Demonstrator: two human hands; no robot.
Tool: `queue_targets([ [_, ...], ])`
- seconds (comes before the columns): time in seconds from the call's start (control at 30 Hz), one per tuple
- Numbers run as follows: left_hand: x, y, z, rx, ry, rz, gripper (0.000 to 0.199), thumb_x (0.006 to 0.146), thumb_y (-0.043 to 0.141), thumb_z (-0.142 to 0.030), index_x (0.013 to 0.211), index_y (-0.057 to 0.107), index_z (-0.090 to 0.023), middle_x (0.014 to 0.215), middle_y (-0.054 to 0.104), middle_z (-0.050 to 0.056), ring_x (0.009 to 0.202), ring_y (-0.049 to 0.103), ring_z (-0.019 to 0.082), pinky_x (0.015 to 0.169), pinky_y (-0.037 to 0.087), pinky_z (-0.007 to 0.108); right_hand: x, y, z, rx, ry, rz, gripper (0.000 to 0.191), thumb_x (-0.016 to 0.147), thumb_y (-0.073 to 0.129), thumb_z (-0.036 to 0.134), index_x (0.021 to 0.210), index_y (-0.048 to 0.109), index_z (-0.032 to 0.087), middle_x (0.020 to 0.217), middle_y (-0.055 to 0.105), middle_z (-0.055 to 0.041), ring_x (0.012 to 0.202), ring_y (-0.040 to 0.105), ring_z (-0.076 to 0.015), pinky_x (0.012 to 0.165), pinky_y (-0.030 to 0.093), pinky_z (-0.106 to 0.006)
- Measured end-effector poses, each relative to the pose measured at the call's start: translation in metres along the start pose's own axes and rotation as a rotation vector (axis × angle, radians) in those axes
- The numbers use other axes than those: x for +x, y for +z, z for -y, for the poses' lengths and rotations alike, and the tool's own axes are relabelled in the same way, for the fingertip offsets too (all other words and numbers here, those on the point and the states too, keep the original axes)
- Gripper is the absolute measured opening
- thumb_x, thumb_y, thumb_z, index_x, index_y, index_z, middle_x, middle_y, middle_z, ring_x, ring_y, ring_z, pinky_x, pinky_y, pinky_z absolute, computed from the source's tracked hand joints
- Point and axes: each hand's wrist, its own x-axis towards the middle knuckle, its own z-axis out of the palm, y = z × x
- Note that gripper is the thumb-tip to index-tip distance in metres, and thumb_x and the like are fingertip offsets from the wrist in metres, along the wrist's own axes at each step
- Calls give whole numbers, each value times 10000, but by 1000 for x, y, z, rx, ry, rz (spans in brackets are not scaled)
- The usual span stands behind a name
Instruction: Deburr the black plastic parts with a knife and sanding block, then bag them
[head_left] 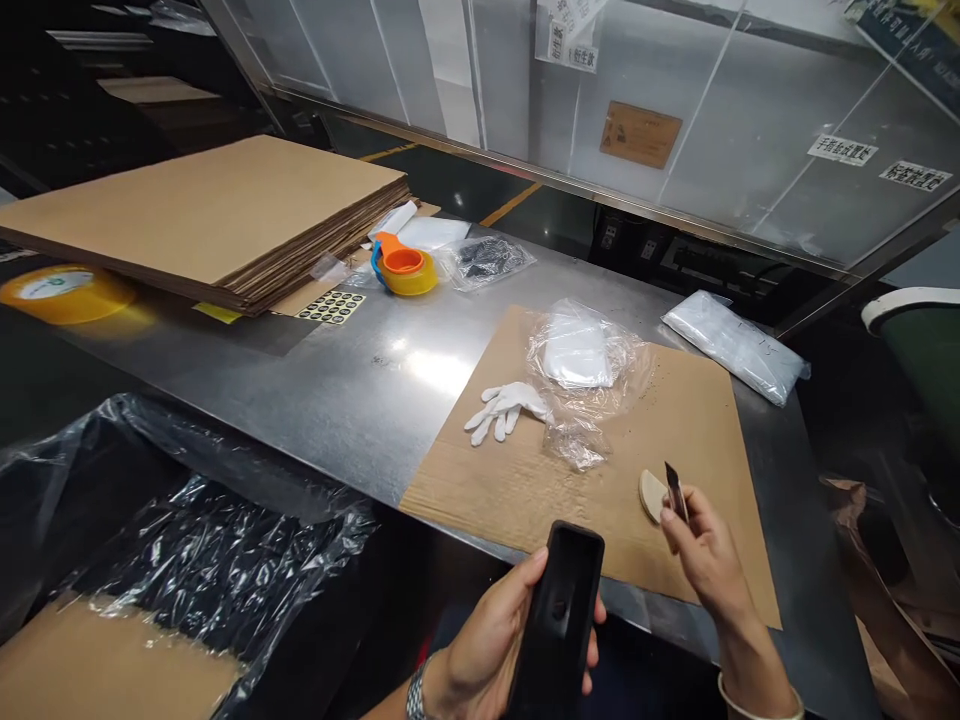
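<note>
A long black tray-like case [564,600] with rounded corners and a hollow face is held in my left hand [491,625], thumb on one side and fingers round the other. My right hand [709,560] pinches a small knife [676,492], its dark slanted tip pointing up and away from me. Beside those fingertips is a beige half-round pad [651,496]; whether they touch it I cannot tell. Both hands are over the near edge of a cardboard sheet [675,420]. On that sheet lie a white glove [506,408] and a clear plastic bag with white contents [577,350].
Stacked cardboard sheets [225,210] cover the left of the metal table [330,390]. Near them are an orange tape dispenser [405,265], a yellow tape roll [64,290] and a sticker sheet [332,307]. A white plastic packet [735,345] lies at right. A black-lined box [187,560] stands at front left.
</note>
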Motion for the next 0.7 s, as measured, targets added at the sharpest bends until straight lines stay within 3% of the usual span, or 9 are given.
queue_targets([
  [0.13, -1, 5, 2, -13, -68, 24, 658, 858, 245, -550, 888, 648, -31, 695, 598, 101, 606, 573, 152, 596, 438, 258, -19, 13, 43, 450, -56, 202, 214, 818, 531, 373, 887, 558, 173, 555, 359, 62, 461, 319, -73, 439, 289, -206],
  [0.27, -3, 5, 5, 4, -90, 40, 661, 864, 229, -544, 848, 653, -38, 670, 594, 98, 607, 575, 154, 590, 429, 252, -22, 21, 63, 517, -96, 291, 202, 787, 597, 321, 912, 625, 166, 565, 428, 46, 500, 376, -77, 473, 319, -207],
  [0.4, -6, 6, 7, -19, -93, 16, 644, 864, 247, -542, 847, 653, -43, 662, 597, 91, 590, 576, 146, 592, 431, 249, -20, 23, 66, 502, -134, 300, 180, 797, 587, 306, 897, 644, 168, 607, 482, 26, 521, 408, -84, 497, 340, -220],
  [0.5, -6, 6, 7, -40, -116, 6, 634, 861, 266, -543, 842, 651, -39, 655, 600, 90, 575, 583, 142, 579, 435, 241, -19, 22, 64, 480, -166, 312, 157, 811, 573, 306, 766, 621, 163, 635, 496, 12, 562, 427, -93, 537, 347, -233],
  [0.6, -3, 6, 5, -67, -133, -12, 625, 853, 288, -548, 864, 646, -36, 669, 612, 91, 565, 600, 148, 564, 447, 242, -20, 22, 57, 523, -92, 328, 214, 809, 581, 339, 684, 551, 168, 585, 429, 37, 531, 380, -81, 512, 320, -222],
  [0.7, 1, 4, -3, -132, -48, -52, 550, 863, 324, -500, 899, 640, -51, 679, 629, 84, 587, 614, 160, 607, 475, 271, -22, 21, 48, 661, -9, 278, 290, 773, 593, 471, 836, 536, 194, 580, 377, 62, 492, 326, -74, 465, 294, -208],
])
